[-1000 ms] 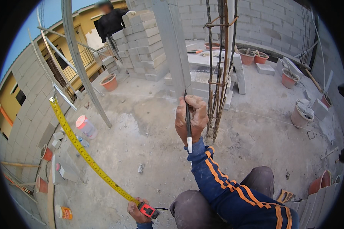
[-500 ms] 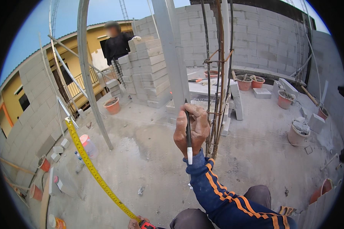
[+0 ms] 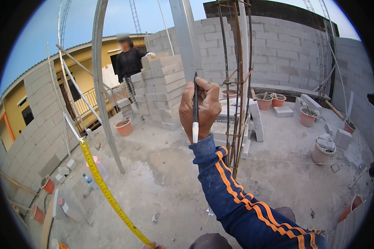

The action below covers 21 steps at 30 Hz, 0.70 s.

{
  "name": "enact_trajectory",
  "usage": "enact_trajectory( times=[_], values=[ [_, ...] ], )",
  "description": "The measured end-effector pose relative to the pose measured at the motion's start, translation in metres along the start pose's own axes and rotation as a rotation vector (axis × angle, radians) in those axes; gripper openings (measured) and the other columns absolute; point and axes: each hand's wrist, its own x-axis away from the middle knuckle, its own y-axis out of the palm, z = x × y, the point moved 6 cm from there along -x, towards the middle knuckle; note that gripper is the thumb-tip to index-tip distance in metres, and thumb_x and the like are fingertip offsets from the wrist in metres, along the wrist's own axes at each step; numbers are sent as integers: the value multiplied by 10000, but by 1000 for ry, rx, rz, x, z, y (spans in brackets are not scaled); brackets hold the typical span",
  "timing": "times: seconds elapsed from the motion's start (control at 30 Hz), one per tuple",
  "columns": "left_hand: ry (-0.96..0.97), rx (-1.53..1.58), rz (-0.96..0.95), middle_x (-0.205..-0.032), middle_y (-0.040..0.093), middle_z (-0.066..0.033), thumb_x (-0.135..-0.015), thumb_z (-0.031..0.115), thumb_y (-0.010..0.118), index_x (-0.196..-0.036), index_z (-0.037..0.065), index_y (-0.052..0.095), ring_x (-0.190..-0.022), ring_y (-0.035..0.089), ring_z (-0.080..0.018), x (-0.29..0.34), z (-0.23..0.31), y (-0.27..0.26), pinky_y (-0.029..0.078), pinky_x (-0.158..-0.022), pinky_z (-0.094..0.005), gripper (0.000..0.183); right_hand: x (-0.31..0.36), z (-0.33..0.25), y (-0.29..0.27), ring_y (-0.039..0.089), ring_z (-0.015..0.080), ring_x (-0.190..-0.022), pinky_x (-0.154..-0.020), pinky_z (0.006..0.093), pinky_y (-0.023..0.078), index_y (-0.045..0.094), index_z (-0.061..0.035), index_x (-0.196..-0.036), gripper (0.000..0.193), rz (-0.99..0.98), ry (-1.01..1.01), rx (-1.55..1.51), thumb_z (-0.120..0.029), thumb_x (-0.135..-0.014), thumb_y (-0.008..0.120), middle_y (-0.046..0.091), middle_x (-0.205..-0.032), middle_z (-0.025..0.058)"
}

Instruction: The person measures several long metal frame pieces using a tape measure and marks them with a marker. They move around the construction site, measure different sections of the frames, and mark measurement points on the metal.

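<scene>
My right hand is raised, its fingers closed around a black marker with a white end pointing down. The marker's tip meets the lower end of a grey metal profile that runs up out of view; whether it touches is hard to tell. At the bottom edge a sliver of my left hand shows, closed at the near end of a yellow tape measure. Its case lies out of view. The extended blade curves up to the left, ending near a thin metal bar.
Rusty rebar stands just right of my hand. A slanted metal post rises at left. Beyond are a stack of grey blocks, a co-worker beside it, and several buckets. A string crosses above the floor.
My right hand has moved up with the marker, to a higher place in the view. The tape's case has dropped out of view at the bottom edge.
</scene>
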Motion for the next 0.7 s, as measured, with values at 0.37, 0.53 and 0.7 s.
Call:
enact_trajectory(
  times=[0.37,0.53,0.7],
  values=[
    [33,15,41,-749,602,-102,-962,427,682,-1114,21,598,-513,528,-179,-6,-19,-18,443,-422,-302,442,-1,-5,1,659,103,-645,-586,244,524,603,22,-1031,153,23,-15,32,-2,-911,696,661,-754,66],
    [5,34,28,-716,581,-91,-965,434,675,-1109,32,596,-489,510,-169,-7,-24,-23,427,-407,-303,434,-1,-4,3,651,109,-634,-580,249,525,619,18,-1023,150,33,-31,57,-4,-902,706,656,-747,64],
    [6,-3,74,-684,582,-89,-966,462,661,-1070,18,610,-465,510,-172,-5,-16,-26,430,-403,-308,459,-6,-16,8,643,106,-634,-579,251,522,639,19,-1014,146,-30,-116,123,-21,-897,716,657,-748,62]
  ],
)
